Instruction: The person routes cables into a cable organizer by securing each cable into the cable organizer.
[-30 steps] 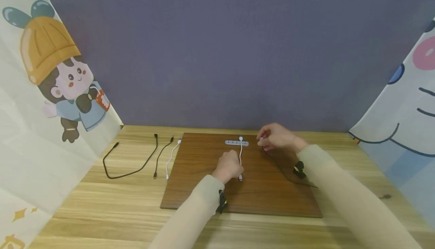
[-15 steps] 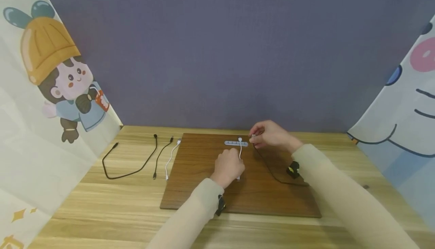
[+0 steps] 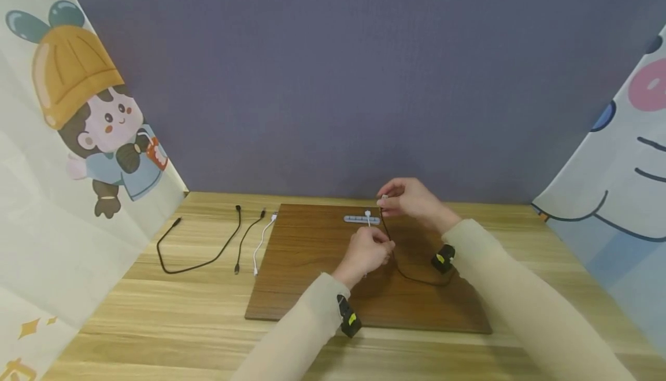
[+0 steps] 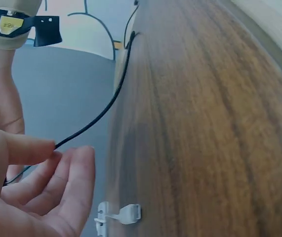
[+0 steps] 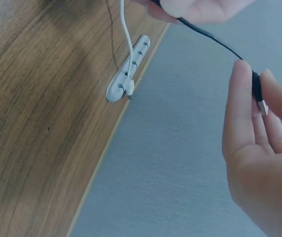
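My right hand point(image 3: 413, 200) pinches the black USB cable point(image 5: 210, 35) at its plug point(image 5: 256, 88), whose metal end shows in the right wrist view. Farther down the same cord, my left hand point(image 3: 366, 251) holds it between thumb and fingertips; the left wrist view shows the black cord point(image 4: 103, 114) running from there toward the board's edge. Both hands are raised over the dark wooden board point(image 3: 302, 271). A light grey cable organizer point(image 5: 117, 88) lies near the board's far edge, with a white cable point(image 5: 126, 29) in its end slot. My left hand partly hides the white cable in the head view.
On the table left of the board lie a long black cable point(image 3: 200, 265), a short black cable point(image 3: 241, 242) and a short white cable point(image 3: 258, 246). A dark blue-grey wall point(image 3: 333, 80) rises behind, with printed cloth panels point(image 3: 31, 196) at both sides.
My left hand has left the white cable, moved right and taken hold of the black cord. My right hand has moved left and up with the plug, dragging the cord's tail left.
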`<state>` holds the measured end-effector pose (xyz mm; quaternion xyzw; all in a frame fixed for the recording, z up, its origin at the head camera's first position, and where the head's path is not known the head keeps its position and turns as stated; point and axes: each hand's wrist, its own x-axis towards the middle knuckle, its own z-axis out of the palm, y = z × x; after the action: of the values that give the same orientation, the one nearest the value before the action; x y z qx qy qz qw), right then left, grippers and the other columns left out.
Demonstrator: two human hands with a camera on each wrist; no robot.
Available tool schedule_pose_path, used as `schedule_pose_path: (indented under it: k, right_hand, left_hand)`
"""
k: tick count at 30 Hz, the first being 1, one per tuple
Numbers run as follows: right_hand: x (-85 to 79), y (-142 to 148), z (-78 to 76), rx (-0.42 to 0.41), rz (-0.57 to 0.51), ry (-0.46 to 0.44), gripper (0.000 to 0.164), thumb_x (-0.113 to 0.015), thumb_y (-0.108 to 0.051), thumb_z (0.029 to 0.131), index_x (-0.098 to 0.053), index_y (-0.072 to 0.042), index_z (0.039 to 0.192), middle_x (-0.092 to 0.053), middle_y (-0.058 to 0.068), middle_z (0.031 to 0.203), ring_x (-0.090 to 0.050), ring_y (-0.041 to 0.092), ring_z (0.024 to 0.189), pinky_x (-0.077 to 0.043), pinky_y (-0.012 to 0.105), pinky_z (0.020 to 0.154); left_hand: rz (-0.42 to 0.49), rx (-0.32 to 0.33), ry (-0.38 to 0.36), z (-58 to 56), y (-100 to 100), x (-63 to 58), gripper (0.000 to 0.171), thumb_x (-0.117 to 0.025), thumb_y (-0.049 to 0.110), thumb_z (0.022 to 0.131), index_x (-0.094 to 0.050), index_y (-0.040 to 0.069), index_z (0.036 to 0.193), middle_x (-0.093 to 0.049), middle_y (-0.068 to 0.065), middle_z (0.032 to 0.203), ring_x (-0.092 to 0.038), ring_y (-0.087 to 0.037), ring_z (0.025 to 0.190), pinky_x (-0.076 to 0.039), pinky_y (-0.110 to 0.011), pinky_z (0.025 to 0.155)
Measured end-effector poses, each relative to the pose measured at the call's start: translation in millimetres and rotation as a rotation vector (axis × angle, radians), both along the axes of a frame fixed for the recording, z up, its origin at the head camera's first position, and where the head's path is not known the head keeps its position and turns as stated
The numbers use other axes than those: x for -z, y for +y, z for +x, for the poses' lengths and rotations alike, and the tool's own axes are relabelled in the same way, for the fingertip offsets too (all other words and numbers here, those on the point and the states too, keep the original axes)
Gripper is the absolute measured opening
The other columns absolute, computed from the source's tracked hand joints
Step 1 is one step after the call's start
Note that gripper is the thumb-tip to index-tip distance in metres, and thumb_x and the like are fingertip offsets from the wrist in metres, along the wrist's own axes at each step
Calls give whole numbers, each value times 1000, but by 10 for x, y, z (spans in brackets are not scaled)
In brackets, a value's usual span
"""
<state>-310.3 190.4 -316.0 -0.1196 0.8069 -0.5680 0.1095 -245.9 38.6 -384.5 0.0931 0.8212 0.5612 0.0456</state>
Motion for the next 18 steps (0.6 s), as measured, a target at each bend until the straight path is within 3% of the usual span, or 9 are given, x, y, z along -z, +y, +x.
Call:
schedule_pose_path:
  k: [5,9,18]
  right_hand:
    - [-8,-12,-22,19,-48,-4,25,-63,2,98,-59,7,122,-58,28,122,-66,36,103,-58,42,89]
    - [-2,2,-70,38,-41,0,26,-61,4,98,-58,9,124,-57,28,120,-67,34,100,-57,42,90]
    - [75,66,-222,98,123,115,25,-64,4,96,-62,10,120,-63,26,113,-70,35,98,-58,42,89]
  left_hand:
    - [95,-37,-31,-4,6,23,10,-73,8,93,-68,0,90,-67,-5,70,-67,-14,59,-57,-28,58]
    - [92,-54,-46,-13,8,26,9,-74,4,91,-66,-2,92,-66,-6,72,-67,-15,58,-58,-28,57]
    - [-112,-62,1,-18,-26,38,13,-74,1,87,-65,3,96,-66,-1,76,-65,-13,61,-53,-28,57]
